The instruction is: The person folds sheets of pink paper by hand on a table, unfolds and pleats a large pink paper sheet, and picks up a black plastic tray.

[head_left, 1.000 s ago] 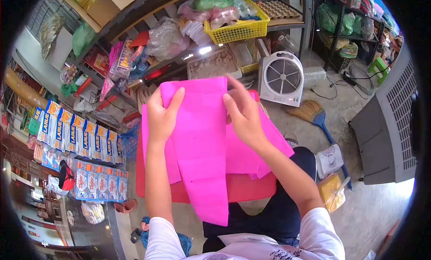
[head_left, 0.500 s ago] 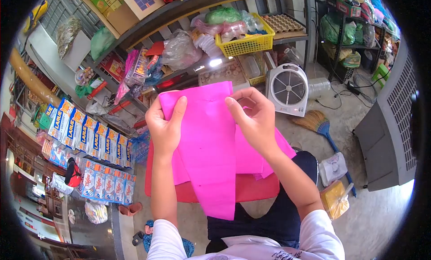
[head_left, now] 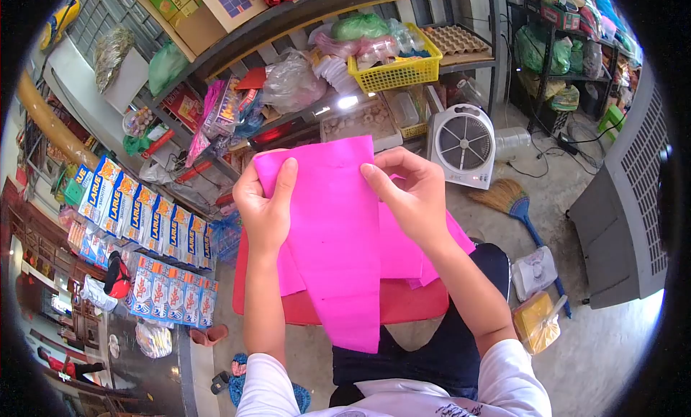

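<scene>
A long piece of bright pink crepe-like paper [head_left: 335, 237] hangs upright between my hands, its lower end tapering toward my lap. My left hand [head_left: 263, 201] pinches the upper left edge, thumb in front and fingers behind. At the right edge, my right hand [head_left: 407, 190] grips the sheet between thumb and curled fingers. More pink paper [head_left: 401, 248] lies behind it on a red stool or small table [head_left: 288, 310]. The held sheet hides part of that red top.
Beyond the red top stand shelves with a yellow basket [head_left: 396, 75] and plastic bags. A box fan [head_left: 463, 147], a broom [head_left: 520, 204] and a grey air cooler [head_left: 626, 201] are on the right. Stacked beer cartons [head_left: 144, 219] stand at left.
Both hands keep their hold on the pink paper, which has barely shifted. A person in red has come into view at the far lower left.
</scene>
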Demonstrator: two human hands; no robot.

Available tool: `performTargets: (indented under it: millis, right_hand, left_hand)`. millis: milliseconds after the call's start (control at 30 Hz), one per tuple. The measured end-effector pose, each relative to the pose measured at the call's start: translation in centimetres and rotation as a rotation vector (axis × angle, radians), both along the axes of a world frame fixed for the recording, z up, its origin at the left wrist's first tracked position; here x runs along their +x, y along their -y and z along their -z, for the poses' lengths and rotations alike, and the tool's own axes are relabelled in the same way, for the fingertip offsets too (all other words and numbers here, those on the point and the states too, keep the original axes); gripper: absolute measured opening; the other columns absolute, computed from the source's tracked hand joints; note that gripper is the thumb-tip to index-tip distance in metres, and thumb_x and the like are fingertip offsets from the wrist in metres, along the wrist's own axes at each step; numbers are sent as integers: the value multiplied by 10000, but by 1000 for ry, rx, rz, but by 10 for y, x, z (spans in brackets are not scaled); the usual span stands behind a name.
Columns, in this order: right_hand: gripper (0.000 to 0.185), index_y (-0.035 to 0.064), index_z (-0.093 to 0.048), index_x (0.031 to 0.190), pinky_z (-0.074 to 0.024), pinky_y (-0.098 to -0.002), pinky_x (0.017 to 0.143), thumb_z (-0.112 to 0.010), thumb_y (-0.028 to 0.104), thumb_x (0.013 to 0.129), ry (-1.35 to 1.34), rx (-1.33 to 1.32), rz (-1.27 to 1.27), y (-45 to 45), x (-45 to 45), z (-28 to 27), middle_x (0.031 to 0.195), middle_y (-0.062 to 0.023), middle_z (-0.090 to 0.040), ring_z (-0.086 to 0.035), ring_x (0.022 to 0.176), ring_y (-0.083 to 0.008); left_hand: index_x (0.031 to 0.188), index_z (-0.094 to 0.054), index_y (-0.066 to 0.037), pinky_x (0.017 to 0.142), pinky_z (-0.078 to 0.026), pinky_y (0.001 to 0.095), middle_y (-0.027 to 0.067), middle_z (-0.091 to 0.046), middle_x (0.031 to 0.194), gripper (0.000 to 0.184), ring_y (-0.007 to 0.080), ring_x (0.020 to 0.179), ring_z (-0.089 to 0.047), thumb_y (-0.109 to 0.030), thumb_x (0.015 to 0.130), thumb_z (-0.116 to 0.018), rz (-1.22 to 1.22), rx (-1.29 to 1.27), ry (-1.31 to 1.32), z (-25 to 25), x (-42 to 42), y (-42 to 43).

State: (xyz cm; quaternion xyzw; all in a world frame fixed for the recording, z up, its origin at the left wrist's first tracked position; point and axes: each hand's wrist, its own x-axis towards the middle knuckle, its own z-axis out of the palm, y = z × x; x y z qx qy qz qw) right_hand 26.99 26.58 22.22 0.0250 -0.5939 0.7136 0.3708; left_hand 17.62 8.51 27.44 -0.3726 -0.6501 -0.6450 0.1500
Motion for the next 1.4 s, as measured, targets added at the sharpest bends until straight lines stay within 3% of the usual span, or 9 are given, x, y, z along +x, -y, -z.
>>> performTargets:
  millis: [333,667,767,867,1067,1167,1400]
  right_hand:
    - [161,-10,-780,978,-521,-239,664,-761,136,912,63,100,43,-4,4,3,844,-41,-766,-661,760,-52]
    - [152,-12,-763,964,-534,-250,670,-768,126,900,59,27,-10,-4,-3,9,857,-36,-759,-671,767,-63]
    - [151,-10,-756,962,-530,-245,673,-769,125,898,60,8,-31,-4,-4,8,871,-32,-757,-671,780,-64]
    - [159,-11,-746,970,-525,-236,689,-771,129,899,50,4,-41,-4,-6,11,887,-32,-755,-668,788,-65]
    - [182,-22,-721,1024,-521,-220,721,-758,124,922,8,-87,-40,-1,-3,-3,923,-47,-748,-664,795,-69]
    - [178,-27,-717,1039,-522,-219,726,-745,118,940,-32,-171,-71,-1,-5,-14,929,-38,-743,-658,801,-65]
    - [188,-23,-717,1048,-515,-219,716,-744,136,952,39,-169,-164,-11,-2,-11,910,-17,-737,-646,812,-48]
  left_hand:
    - [1048,-689,-2,718,-487,210,-2,-696,912,139,41,786,-613,-125,989,-715,-8,5,44,8,-2,4]
    - [969,-707,-10,683,-442,204,-36,-675,873,150,21,752,-553,-154,1010,-700,-47,26,61,10,-4,5]
    - [1040,-712,-10,751,-477,219,-7,-714,946,186,37,833,-605,-192,1030,-673,-26,-16,55,14,-9,12]
    - [973,-713,-9,673,-427,204,-50,-661,845,174,16,749,-531,-178,1013,-702,-35,25,62,9,-4,7]
    - [963,-715,-9,663,-416,203,-54,-650,831,184,15,739,-520,-185,1013,-702,-33,-5,29,8,-2,7]
    - [1050,-721,-14,769,-467,219,-13,-716,953,194,35,845,-594,-202,1026,-682,-10,-60,23,7,-5,11]
    - [1086,-726,-6,783,-472,219,-2,-727,976,210,39,857,-603,-203,1023,-688,7,-34,30,3,-2,8]
